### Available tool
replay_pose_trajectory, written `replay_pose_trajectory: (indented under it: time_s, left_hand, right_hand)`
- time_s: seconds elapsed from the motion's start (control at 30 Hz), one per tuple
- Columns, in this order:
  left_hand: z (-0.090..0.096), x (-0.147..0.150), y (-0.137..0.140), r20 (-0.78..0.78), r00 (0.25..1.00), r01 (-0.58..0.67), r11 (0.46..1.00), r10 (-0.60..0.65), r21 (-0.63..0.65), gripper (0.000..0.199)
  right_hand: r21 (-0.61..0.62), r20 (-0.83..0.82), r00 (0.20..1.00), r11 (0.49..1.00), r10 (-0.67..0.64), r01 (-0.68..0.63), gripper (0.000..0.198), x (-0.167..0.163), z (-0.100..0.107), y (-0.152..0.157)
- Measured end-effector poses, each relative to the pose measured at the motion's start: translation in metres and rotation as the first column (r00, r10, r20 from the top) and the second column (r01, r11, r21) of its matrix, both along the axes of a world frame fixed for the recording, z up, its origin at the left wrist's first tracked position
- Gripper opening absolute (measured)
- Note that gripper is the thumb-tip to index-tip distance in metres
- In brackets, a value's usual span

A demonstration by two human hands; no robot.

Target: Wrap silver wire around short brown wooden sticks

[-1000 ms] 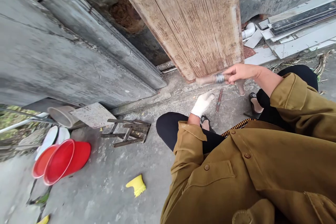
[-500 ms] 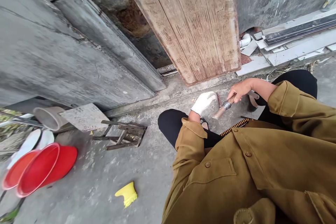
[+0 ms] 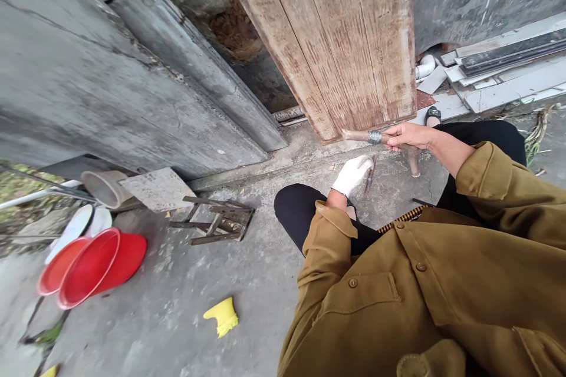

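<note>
Below you, concrete ground (image 3: 163,318), with wooden stool (image 3: 214,225), red tub (image 3: 128,258) and yellow scrap (image 3: 224,313) directly on it.

Outdoor yard, paved: concrete ground (image 3: 168,300) meets a weathered wall (image 3: 460,0) along its far edge, where a wooden panel (image 3: 345,41) leans and slabs (image 3: 508,59) lie stacked; toward left edge, red tubs (image 3: 126,259), wooden stool (image 3: 216,239); beyond, greenery (image 3: 22,175).

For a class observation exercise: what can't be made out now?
Head view:
Wooden panel: upper end cut off by the top edge.
Wire-wrapped stick: gripped part hidden by the right hand.
Left hand: palm hidden behind its gloved back.
Lower-left yellow piece: cut off by the bottom edge.
</note>
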State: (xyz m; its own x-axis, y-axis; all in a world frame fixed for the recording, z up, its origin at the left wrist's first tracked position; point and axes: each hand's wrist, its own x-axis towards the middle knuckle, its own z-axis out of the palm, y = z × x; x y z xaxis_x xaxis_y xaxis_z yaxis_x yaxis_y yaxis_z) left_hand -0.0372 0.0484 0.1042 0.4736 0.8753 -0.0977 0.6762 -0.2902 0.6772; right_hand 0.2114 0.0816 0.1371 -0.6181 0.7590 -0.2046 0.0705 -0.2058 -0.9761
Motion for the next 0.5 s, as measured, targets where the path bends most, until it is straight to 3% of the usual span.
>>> replay_pose_trajectory:
  time_s: [0.2,0.27,0.3,0.37,0.4,0.43,0.5]
  left_hand:
    - [-0.004,-0.004,-0.003,-0.078,0.997,-0.003,1.000,0.003,-0.002,0.033]
    - [0.003,-0.005,-0.005,-0.149,0.988,0.043,0.999,-0.039,0.024,0.034]
    - [0.009,-0.007,-0.004,-0.175,0.983,0.053,0.998,-0.046,0.036,0.034]
    - [0.022,-0.013,0.004,-0.207,0.977,0.054,0.997,-0.041,0.060,0.033]
    - [0.029,-0.018,0.011,-0.265,0.963,0.073,0.992,-0.044,0.102,0.032]
    - [0.036,-0.024,0.019,-0.327,0.944,0.101,0.986,-0.052,0.134,0.029]
    - [0.045,-0.038,0.040,-0.369,0.926,0.138,0.981,-0.080,0.135,0.027]
  right_hand:
    - [0.032,0.091,0.991,0.995,-0.096,0.093,0.024,-0.012,0.015,0.017]
    - [0.151,0.282,0.947,0.982,-0.152,0.113,0.023,-0.016,0.026,0.029]
    - [0.241,0.422,0.887,0.967,-0.185,0.087,0.026,-0.018,0.031,0.035]
    - [0.393,0.697,0.678,0.915,-0.234,-0.089,0.031,-0.025,0.039,0.046]
    - [0.401,0.792,0.572,0.889,-0.214,-0.223,0.030,-0.029,0.042,0.051]
    - [0.352,0.858,0.493,0.864,-0.144,-0.360,0.027,-0.033,0.045,0.055]
    - [0.134,0.889,0.425,0.791,0.170,-0.597,0.022,-0.039,0.051,0.061]
